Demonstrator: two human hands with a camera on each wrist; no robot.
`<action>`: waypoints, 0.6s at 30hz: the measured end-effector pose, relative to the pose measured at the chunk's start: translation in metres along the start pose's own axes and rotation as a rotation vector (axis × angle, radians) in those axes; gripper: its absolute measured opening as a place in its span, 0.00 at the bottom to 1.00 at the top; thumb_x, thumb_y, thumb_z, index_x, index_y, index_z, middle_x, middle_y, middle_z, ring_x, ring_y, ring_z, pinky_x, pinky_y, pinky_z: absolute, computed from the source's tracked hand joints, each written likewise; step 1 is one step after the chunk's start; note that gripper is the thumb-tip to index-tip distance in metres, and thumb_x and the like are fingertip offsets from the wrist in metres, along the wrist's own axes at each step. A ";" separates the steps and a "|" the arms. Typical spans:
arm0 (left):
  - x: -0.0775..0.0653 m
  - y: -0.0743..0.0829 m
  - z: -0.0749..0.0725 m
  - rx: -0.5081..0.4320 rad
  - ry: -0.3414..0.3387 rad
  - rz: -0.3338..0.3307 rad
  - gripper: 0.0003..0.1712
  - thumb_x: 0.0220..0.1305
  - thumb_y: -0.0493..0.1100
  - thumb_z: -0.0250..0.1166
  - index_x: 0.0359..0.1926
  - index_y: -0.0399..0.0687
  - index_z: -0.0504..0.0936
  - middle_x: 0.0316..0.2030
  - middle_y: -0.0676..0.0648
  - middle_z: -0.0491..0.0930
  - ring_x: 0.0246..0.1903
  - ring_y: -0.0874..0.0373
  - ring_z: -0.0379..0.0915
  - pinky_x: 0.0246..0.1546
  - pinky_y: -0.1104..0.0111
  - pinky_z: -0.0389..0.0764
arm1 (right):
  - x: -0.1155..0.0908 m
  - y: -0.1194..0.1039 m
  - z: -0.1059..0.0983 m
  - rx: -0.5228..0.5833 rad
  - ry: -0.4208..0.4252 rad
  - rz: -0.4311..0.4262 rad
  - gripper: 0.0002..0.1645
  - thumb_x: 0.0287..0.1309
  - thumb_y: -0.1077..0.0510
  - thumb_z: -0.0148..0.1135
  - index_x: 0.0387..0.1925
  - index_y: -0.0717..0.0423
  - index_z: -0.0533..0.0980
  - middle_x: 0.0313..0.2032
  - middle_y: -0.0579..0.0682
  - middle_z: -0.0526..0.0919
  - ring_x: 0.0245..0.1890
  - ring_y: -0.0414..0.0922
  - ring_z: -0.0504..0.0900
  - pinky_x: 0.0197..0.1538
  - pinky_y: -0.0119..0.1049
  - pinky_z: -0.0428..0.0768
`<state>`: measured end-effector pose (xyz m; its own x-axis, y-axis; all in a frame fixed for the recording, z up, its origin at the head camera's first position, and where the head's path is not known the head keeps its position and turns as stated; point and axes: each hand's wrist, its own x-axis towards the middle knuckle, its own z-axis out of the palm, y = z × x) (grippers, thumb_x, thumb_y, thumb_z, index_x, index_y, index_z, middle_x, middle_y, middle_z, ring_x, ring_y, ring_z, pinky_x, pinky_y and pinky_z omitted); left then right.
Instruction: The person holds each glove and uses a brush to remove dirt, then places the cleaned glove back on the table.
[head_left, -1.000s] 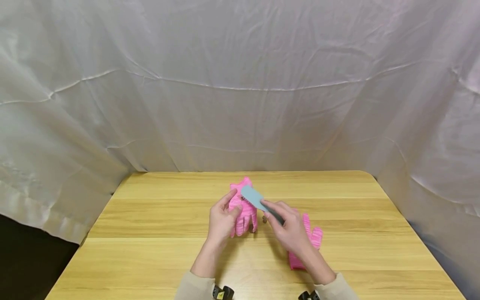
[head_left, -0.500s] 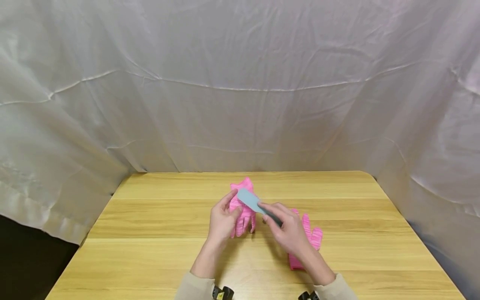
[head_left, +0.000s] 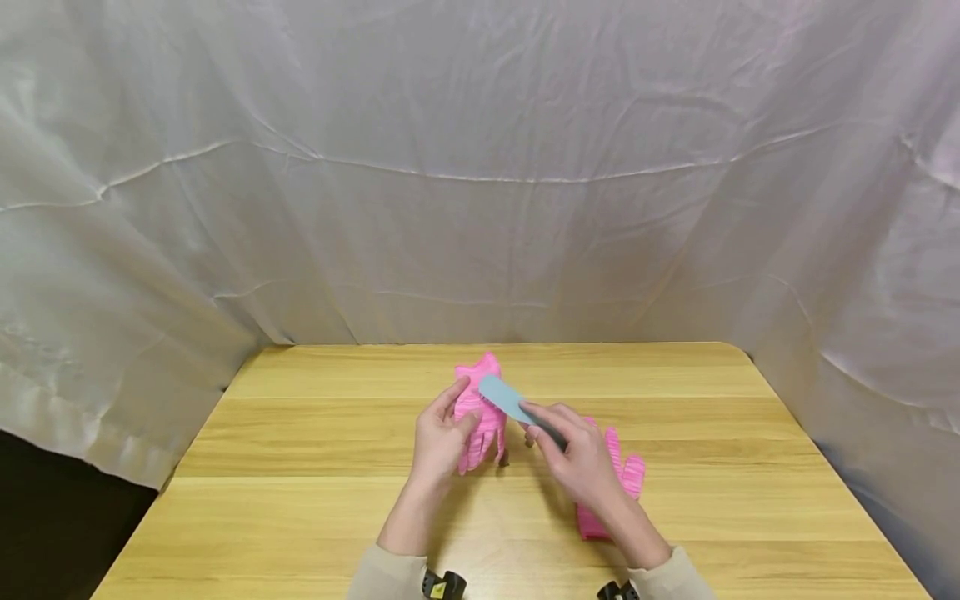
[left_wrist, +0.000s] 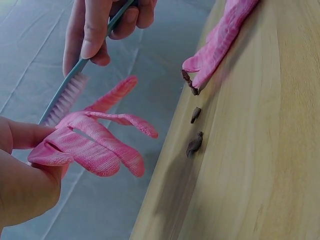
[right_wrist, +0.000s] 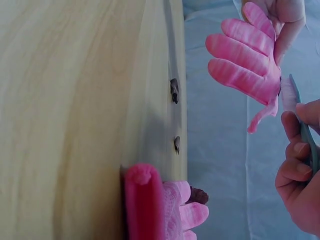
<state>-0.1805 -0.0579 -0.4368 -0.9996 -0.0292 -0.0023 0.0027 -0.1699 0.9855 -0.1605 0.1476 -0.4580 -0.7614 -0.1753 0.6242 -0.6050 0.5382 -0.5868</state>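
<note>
A pink knit glove [head_left: 482, 433] hangs above the table, pinched between the thumb and fingers of my left hand [head_left: 440, 437]. Its fingers dangle downward in the head view. My right hand [head_left: 576, 454] grips a blue-grey brush [head_left: 501, 396] by its handle, the forefinger laid along the back. In the left wrist view, the brush's pale bristles [left_wrist: 65, 100] touch or lie very near the held glove. A second pink glove [head_left: 632, 475] rests on the table, partly hidden under my right forearm in the head view.
Two small dark brown clumps [left_wrist: 195, 145] lie on the wooden table [head_left: 300, 517] beneath the hands. Another dark clump [right_wrist: 199, 195] sits at the fingertips of the lying glove. A grey cloth curtain [head_left: 480, 233] surrounds the table's back and sides.
The brush has shifted down-left over the glove and then slightly back up-right. My left hand and the held glove have moved slightly left. The second glove has stayed where it lay.
</note>
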 end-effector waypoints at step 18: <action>0.001 0.000 -0.001 -0.021 -0.005 -0.011 0.34 0.67 0.24 0.60 0.74 0.38 0.70 0.74 0.33 0.65 0.28 0.68 0.69 0.25 0.81 0.77 | 0.000 0.000 -0.004 0.012 0.048 0.007 0.25 0.59 0.70 0.70 0.59 0.56 0.83 0.43 0.50 0.87 0.26 0.33 0.75 0.23 0.28 0.78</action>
<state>-0.1816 -0.0585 -0.4364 -0.9997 -0.0220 -0.0121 -0.0077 -0.1912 0.9815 -0.1592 0.1508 -0.4559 -0.7537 -0.1313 0.6439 -0.6025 0.5294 -0.5973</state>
